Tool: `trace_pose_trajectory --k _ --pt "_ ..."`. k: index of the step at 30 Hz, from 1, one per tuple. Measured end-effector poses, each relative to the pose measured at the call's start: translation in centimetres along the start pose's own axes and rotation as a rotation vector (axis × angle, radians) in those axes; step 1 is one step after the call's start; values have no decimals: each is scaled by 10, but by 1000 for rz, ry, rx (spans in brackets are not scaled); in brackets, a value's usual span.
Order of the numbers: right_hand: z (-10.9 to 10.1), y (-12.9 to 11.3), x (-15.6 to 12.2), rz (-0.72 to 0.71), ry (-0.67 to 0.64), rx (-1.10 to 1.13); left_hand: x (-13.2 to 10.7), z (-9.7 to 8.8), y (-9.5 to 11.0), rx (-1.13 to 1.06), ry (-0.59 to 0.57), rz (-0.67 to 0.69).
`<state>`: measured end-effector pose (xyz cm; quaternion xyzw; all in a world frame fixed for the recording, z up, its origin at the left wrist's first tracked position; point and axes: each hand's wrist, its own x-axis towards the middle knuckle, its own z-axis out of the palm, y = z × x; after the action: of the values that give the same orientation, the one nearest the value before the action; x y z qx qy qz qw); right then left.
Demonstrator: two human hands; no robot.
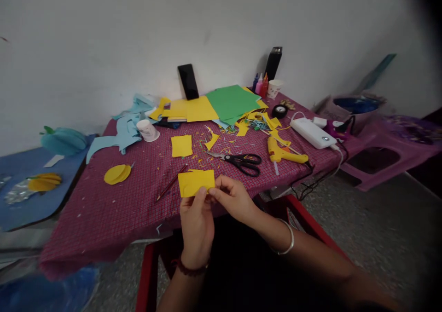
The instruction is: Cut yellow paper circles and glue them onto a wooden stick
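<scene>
My left hand [197, 215] pinches the lower edge of a yellow paper piece [194, 182], thumb on top. At the paper's lower right corner, my right hand [234, 198] grips it between thumb and fingers. The piece is held up over the table's front edge, and a faint curved line shows on it. Just behind it lie black-handled scissors [241, 161] with their blades pointing left. A dark red pencil [171, 183] rests to the left of the paper. Farther back is a small stack of yellow squares [181, 146], and several yellow paper circles [118, 174] lie at the left.
A yellow glue gun [280, 152] and a white power bank [312, 133] with cables lie on the right of the checked tablecloth [131, 210]. Paper scraps, green sheets [235, 101], a phone [188, 82] and paper cups [148, 130] stand toward the wall.
</scene>
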<state>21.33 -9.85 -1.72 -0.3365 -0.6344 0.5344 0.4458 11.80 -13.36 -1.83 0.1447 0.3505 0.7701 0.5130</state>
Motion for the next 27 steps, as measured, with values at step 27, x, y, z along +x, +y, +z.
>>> trace_pose_trajectory --k 27 --pt "-108 -26 -3 85 -492 -148 11 4 46 -253 108 -127"
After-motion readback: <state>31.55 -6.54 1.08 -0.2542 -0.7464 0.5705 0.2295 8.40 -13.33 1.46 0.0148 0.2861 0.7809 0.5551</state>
